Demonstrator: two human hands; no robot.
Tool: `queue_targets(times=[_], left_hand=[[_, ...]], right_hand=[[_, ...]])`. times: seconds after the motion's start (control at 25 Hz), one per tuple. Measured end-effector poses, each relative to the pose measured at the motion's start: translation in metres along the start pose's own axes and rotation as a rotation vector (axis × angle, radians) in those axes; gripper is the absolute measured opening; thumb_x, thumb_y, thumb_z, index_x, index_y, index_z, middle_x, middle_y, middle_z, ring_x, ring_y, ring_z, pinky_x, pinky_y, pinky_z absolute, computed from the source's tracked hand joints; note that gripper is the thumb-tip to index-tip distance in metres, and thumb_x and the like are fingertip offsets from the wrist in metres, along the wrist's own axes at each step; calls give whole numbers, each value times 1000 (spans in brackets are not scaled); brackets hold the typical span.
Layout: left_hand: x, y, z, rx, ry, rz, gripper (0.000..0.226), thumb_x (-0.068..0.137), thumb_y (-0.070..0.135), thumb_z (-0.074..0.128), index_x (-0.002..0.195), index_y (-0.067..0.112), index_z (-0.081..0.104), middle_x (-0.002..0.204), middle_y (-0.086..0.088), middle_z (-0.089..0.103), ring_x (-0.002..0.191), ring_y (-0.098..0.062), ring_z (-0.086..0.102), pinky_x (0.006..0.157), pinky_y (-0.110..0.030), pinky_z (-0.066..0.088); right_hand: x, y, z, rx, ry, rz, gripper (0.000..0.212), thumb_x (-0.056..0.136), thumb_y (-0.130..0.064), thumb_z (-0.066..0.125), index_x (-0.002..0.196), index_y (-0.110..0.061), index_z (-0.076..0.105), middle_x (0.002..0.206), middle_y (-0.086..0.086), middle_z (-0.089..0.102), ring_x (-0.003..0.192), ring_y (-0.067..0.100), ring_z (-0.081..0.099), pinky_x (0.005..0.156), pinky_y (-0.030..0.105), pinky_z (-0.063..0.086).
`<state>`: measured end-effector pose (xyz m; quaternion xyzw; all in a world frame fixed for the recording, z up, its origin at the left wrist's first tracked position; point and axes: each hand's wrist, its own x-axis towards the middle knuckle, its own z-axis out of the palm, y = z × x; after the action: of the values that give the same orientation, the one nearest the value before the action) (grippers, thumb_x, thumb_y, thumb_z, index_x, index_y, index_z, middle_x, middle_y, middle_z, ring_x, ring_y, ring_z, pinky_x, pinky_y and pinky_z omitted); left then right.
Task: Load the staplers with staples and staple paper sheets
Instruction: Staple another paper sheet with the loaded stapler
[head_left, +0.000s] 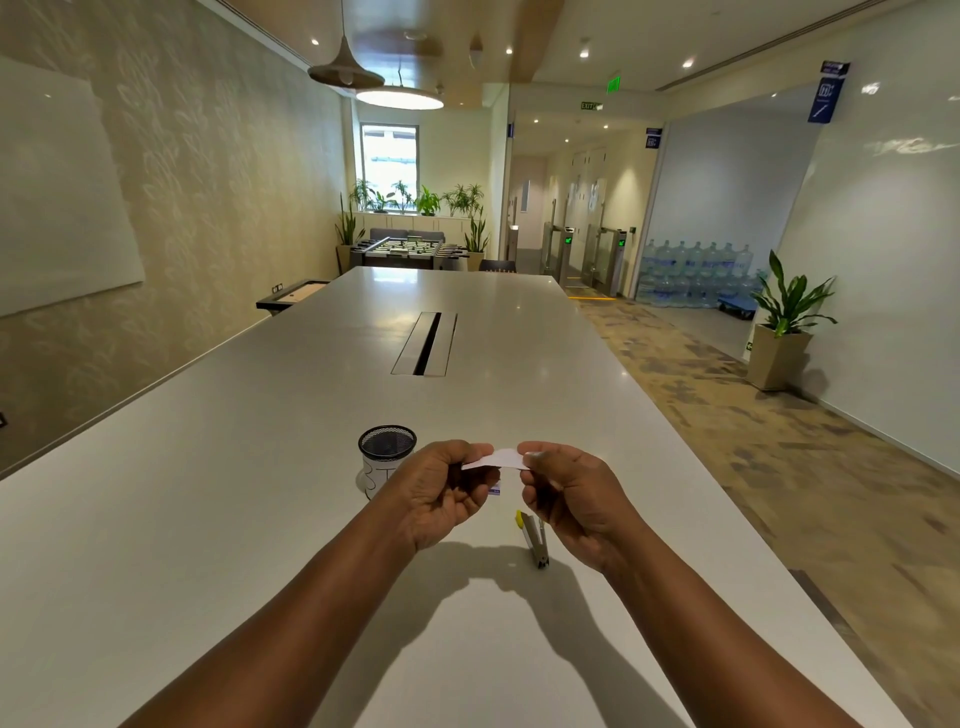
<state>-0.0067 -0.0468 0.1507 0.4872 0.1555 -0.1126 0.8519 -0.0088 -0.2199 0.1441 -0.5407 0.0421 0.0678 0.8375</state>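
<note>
Left hand (441, 493) and right hand (569, 499): each pinching one end of a small white paper strip (497, 459) above the surface (208, 493). Stapler (535, 538), yellow-tipped, open, lies beneath; mesh cup (387, 457) just left. Writing on the cup's label unreadable; far ceiling sign (591, 106) reads "EXIT".

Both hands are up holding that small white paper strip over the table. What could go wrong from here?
The small white paper strip is pinched only at its ends by the left hand and right hand, so pulling might tear it. The yellow-tipped metal stapler lies partly hidden under the right hand; lowering could knock it.
</note>
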Motion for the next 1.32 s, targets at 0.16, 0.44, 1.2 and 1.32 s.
queue_targets(times=[0.16, 0.44, 1.2, 1.32], left_hand=[[1, 0, 2, 112, -37, 66, 22, 79, -7, 77, 98, 3, 74, 94, -23, 75, 72, -27, 70, 67, -30, 55], [7, -6, 6, 108, 14, 45, 17, 78, -9, 77, 89, 3, 75, 82, -18, 74, 71, -27, 65, 70, -31, 53], [22, -14, -4, 85, 48, 42, 17, 81, 2, 80, 96, 6, 74, 94, -19, 77, 87, -32, 68, 72, -35, 56], [19, -14, -7, 131, -22, 75, 17, 82, -2, 77, 95, 8, 75, 91, -14, 76, 84, -27, 68, 74, -33, 55]], right_hand=[[3, 0, -2, -59, -27, -35, 17, 91, 4, 63, 105, 4, 73, 76, 16, 67, 65, 20, 61, 66, 29, 56], [6, 5, -6, -163, -35, -63, 18, 89, 5, 63, 103, 1, 74, 77, 14, 69, 67, 20, 62, 66, 32, 54], [9, 14, -9, -358, -89, -159, 22, 90, 4, 64, 106, -7, 74, 84, 9, 75, 69, 17, 63, 69, 31, 53], [10, 15, -9, -345, -77, -165, 21, 91, 4, 63, 105, -7, 74, 81, 7, 73, 70, 18, 63, 69, 31, 53]])
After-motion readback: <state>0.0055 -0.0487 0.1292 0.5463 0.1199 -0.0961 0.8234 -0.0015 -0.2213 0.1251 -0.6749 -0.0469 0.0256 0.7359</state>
